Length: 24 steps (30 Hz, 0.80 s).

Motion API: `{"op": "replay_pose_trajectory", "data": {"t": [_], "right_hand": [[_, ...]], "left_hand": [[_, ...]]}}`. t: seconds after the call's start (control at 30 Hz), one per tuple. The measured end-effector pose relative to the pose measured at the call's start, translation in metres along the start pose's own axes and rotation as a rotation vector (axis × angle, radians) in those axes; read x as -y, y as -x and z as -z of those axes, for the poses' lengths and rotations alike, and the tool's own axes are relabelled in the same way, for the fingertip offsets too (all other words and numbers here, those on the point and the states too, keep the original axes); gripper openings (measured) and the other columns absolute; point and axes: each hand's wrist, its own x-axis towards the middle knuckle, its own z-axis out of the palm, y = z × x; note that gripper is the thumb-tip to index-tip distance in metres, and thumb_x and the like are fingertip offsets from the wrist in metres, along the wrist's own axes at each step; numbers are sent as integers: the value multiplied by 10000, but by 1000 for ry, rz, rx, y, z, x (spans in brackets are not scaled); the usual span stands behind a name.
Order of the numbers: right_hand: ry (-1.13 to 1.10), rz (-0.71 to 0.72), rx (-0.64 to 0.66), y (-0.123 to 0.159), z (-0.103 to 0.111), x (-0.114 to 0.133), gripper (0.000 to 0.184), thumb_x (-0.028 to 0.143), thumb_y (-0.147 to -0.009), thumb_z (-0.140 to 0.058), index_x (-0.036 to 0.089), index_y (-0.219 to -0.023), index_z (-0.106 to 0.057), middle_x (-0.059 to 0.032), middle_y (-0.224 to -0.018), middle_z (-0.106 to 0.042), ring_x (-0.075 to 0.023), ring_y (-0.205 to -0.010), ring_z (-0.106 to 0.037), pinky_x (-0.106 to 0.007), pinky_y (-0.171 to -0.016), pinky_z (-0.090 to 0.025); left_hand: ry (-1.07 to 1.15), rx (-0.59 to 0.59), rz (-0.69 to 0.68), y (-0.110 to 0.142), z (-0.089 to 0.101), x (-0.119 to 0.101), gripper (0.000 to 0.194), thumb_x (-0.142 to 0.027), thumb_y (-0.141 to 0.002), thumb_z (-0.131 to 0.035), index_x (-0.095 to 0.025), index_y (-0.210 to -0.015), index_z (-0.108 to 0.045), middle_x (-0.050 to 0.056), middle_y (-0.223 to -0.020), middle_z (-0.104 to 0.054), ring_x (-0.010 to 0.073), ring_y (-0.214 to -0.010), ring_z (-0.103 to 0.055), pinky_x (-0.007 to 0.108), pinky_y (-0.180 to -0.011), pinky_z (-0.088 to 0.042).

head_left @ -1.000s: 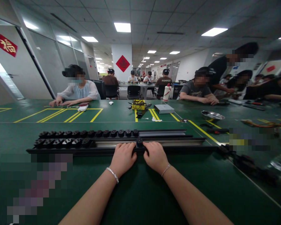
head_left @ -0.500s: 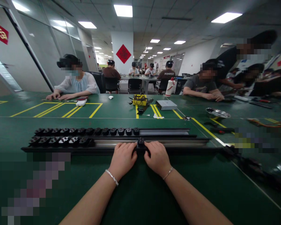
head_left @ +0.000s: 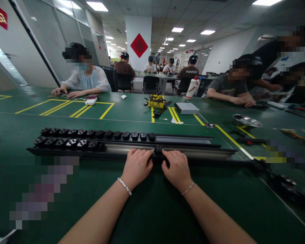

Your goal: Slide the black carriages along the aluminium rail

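Green matting marked with yellow lines covers the long bench, where other people sit at work along the far side. Near the front edge lies a long black rail. A small black module sits on this rail, well right of the row of modules already lined up. The left hand and right hand rest on the rail just either side of that module, fingers curled down, fingertips touching it. A silver box lies well beyond the rail.
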Motion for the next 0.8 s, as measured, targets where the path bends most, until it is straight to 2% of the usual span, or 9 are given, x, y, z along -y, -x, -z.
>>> {"op": "replay_pose_trajectory", "data": {"t": [0.57, 0.8], "right_hand": [[-70, -9, -14, 1, -2, 0, 349, 153, -744, -466, 179, -1067, -594, -48, -891, -627, -187, -890, -510, -343, -883, -294], [-68, -18, 0, 2, -1, 1, 347, 160, -745, -480, 192, -1079, -568, -40, -917, -626, -184, -918, -508, -341, -900, -285]], "left_hand": [[42, 56, 24, 1, 2, -1, 283, -250, -808, -464, -247, -1082, -535, 15, -940, -650, 189, -894, -559, 387, -840, -321], [30, 36, 0, 2, 1, -1, 303, -236, -796, -475, -236, -1094, -532, 35, -952, -645, 195, -905, -552, 400, -872, -325]]}}
